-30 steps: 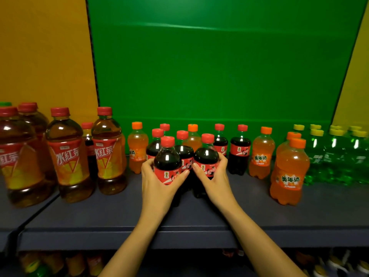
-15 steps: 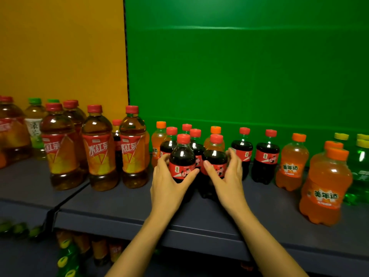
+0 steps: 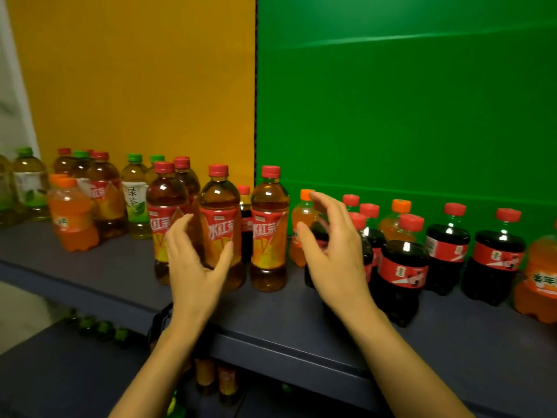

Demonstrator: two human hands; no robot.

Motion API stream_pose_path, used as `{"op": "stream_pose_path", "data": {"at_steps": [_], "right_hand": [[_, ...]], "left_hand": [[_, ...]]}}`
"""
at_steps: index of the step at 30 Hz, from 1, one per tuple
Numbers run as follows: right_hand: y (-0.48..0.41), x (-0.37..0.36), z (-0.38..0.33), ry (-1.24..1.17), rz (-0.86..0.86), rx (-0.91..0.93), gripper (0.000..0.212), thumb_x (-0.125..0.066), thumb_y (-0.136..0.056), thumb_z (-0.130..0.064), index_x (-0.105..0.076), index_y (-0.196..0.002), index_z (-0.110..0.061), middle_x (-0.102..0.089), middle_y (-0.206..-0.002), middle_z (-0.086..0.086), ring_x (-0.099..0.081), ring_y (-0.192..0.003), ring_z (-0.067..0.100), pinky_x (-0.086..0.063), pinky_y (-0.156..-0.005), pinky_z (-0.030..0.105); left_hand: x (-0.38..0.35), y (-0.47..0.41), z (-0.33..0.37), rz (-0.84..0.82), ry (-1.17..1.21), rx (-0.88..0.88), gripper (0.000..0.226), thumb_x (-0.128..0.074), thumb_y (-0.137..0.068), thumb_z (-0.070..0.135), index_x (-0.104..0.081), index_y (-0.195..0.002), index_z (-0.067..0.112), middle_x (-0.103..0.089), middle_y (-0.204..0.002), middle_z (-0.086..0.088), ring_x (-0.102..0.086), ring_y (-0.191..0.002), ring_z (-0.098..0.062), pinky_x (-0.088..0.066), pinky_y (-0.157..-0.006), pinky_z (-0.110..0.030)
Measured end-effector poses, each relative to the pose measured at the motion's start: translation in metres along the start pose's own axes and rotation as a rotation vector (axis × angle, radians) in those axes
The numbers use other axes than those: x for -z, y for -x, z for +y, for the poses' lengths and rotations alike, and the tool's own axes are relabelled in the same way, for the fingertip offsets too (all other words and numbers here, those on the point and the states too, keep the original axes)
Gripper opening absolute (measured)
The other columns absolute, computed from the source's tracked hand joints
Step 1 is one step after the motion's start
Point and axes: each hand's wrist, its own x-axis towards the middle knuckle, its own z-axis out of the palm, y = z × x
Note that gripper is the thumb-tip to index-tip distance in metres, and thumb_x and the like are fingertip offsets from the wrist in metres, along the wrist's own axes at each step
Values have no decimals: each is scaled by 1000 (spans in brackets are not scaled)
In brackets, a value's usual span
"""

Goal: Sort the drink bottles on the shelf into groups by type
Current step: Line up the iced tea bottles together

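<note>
Fingers of your left hand (image 3: 193, 267) and right hand (image 3: 331, 251) are spread apart, holding nothing, flanking the red-capped tea bottle (image 3: 269, 227) on the shelf (image 3: 286, 315).

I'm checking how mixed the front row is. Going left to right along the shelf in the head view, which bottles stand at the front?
Orange soda bottle → three iced tea bottles → cola bottle → orange soda at the right edge.
</note>
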Motion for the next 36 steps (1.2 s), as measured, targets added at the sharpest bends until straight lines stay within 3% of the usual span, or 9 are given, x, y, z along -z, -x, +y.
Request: {"op": "stream_pose_path", "data": {"at_steps": [3,6,9,13,15,18,23,28,36], "right_hand": [[-7,-40,2,-54,-41,-118,62,-58,-89,-18,-26,-142,-14,-30,-146,0,-28,-137,11,-25,-110,21],[-15,-70,12,-56,-21,-232,79,-64,-84,-22,-13,-145,-16,-22,-150,4,-21,-139,14,-19,-104,17],[-23,-90,26,-129,22,-355,84,-73,-77,-23,-20,-142,-15,-40,-139,7,-40,-129,20,-33,-105,30],[-25,-101,37,-229,56,-503,73,-79,-68,-29,-40,-128,-17,-61,-114,-2,-59,-106,16,-47,-96,37],[-24,-102,38,-222,66,-498,61,-79,-67,-32,-48,-118,-20,-64,-105,-6,-62,-99,12,-49,-94,38],[-18,-102,33,-154,78,-447,51,-77,-68,-38,-49,-109,-26,-63,-99,-13,-62,-94,8,-51,-91,37],[-1,-97,22,-130,98,-394,62,-71,-58,-64,-52,-108,-31,-66,-102,-11,-64,-97,8,-51,-90,42],[10,-97,-3,-295,26,-373,60,-70,-56,-53,-57,-109,-28,-69,-100,-8,-66,-93,5,-52,-83,28],[10,-133,-48,-369,-85,-323,61,-69,-52,-55,-55,-107,-34,-69,-97,-16,-65,-89,-2,-53,-77,21]], "left_hand": [[-3,-13,-15,-171,73,104,90,-75,-72,32,-20,-141,15,-34,-141,-5,-37,-127,-13,-35,-103,-30],[-10,-27,-23,-272,209,203,94,-82,-63,29,-24,-136,18,-44,-130,1,-48,-117,-13,-41,-97,-28],[-15,-39,-28,-320,362,336,82,-83,-58,30,-38,-126,20,-56,-112,8,-57,-105,-12,-48,-91,-33],[-25,-48,-41,-385,454,337,65,-88,-52,31,-49,-104,33,-63,-104,8,-62,-98,-10,-52,-83,-30],[-27,-48,-44,-388,441,309,64,-87,-52,35,-50,-104,32,-65,-102,8,-64,-96,-8,-52,-82,-30],[-23,-42,-40,-368,456,269,54,-83,-63,23,-50,-107,29,-64,-97,13,-63,-88,3,-51,-75,-15],[1,-31,-27,-343,475,198,48,-82,-63,27,-53,-100,32,-65,-94,12,-63,-87,4,-50,-70,-10],[46,-30,-22,-325,511,198,60,-85,-52,40,-57,-104,25,-68,-91,9,-65,-84,1,-50,-66,-10],[113,-64,-59,-148,495,160,58,-76,-50,41,-57,-103,29,-69,-92,20,-66,-86,0,-52,-67,-11]]}}
